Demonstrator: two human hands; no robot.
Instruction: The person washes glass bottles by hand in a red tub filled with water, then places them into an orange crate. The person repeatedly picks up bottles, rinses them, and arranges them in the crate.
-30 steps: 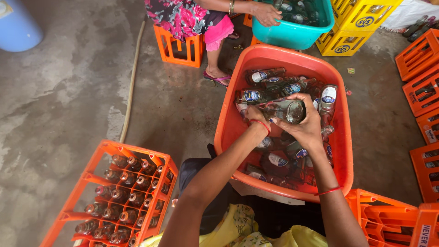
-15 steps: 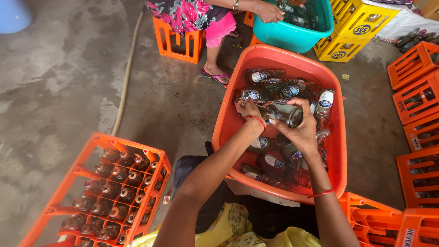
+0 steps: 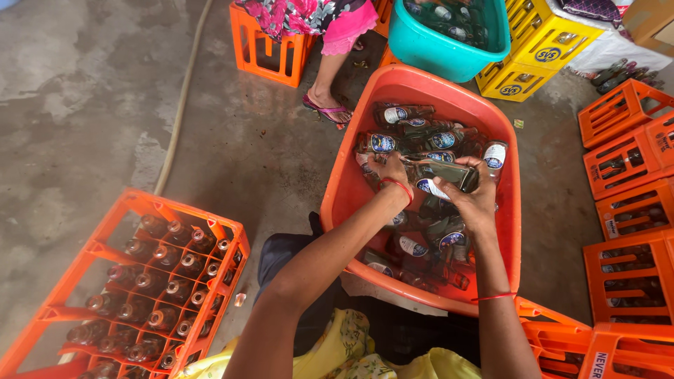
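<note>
An orange tub [image 3: 347, 189] in front of me holds several glass bottles lying in water, most with blue-and-white labels. Both my hands hold one dark glass bottle [image 3: 449, 173] sideways over the tub. My left hand [image 3: 390, 170], a red band on its wrist, grips the bottle's neck end. My right hand [image 3: 474, 200] wraps its body from below. The bottle is level and above the other bottles.
An orange crate [image 3: 225, 242] with several upright bottles stands at my lower left. More orange crates [image 3: 625, 189] line the right side. Beyond the tub, another person in a flowered dress sits by a teal tub [image 3: 428, 49], yellow crates [image 3: 540, 42] and a hose [image 3: 179, 105].
My hands have turned the bottle slightly over the tub. The view has tilted, so the tub and crates sit in a slightly different place in the picture.
</note>
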